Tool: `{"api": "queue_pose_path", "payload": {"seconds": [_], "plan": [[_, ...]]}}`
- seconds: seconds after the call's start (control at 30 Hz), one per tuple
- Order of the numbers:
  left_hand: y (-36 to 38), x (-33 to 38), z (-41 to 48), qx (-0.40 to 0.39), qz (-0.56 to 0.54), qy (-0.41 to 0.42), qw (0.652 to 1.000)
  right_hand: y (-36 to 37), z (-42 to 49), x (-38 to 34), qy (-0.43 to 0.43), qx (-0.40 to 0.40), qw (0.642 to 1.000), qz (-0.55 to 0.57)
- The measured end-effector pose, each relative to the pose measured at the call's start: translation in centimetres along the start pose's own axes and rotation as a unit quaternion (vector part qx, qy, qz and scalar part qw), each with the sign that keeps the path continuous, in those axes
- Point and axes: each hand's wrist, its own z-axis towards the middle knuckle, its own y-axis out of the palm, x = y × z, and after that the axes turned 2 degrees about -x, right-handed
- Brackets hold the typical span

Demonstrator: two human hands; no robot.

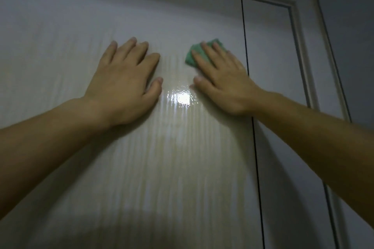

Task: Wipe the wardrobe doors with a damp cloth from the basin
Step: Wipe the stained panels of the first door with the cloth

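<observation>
Two bare forearms reach in from the bottom corners and rise toward a pale wardrobe front, seen from below.

The left hand [125, 85] lies flat on the wide door [162, 168], palm down and fingers spread. It holds nothing, and it probably serves to steady the person and keep the door from giving under pressure.

The right hand [224, 87] is also released and flat. Its straight fingers press a small green cloth [194, 54] against the same door rather than gripping it. Most of the cloth is hidden under the fingers, with only its upper and left edges showing. A flat palm spreads the pressure, so more of the cloth meets the surface on each pass.

Between the two hands, a bright patch of reflected light [183, 98] shines on the door's ribbed, grain-like finish. The sheen there may be moisture, though that cannot be confirmed.

Just to the right of the cloth hand, a thin dark seam [255, 147] runs top to bottom and marks where this door meets a narrower door [287, 157]. Neither hand touches the narrower door.

Beyond that, a moulded frame [301, 46] borders the doors along the top and right side, and a plain wall [348, 26] stands past it. The basin is not in view.

The work appears to be partway through, on the upper part of the wide door.
</observation>
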Motion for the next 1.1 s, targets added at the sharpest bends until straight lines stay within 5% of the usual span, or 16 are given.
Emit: {"api": "queue_pose_path", "payload": {"seconds": [0.13, 0.3, 0.47, 0.67, 0.83, 1.0, 1.1], "plan": [[0.1, -0.9, -0.6, -0.022, 0.008, -0.005, 1.0, -1.0, 4.0, 0.3, 0.107, 0.017, 0.994, 0.025], [-0.3, -1.2, -0.5, -0.018, 0.019, 0.0, 1.0, 0.1, 2.2, -3.2, -0.068, -0.013, 0.997, -0.02], [-1.0, -1.8, -0.8, -0.028, -0.032, 0.001, 0.999, -2.0, 7.7, -0.9, 0.101, 0.005, 0.995, 0.024], [-2.4, -5.2, -2.8, 0.005, 0.024, -0.08, 0.996, 0.3, 3.1, -6.7, -0.095, -0.021, 0.995, -0.027], [-2.0, -7.6, -4.2, -0.031, 0.014, -0.087, 0.996, -1.5, 9.2, -5.5, 0.066, 0.005, 0.998, 0.011], [-2.2, -9.0, -4.7, -0.036, 0.048, -0.056, 0.997, 0.1, 5.6, -11.1, -0.121, -0.026, 0.992, -0.037], [-2.3, -9.1, -4.7, -0.035, 0.047, -0.05, 0.997, -1.1, 8.9, -8.5, -0.078, -0.022, 0.996, -0.041]]}}
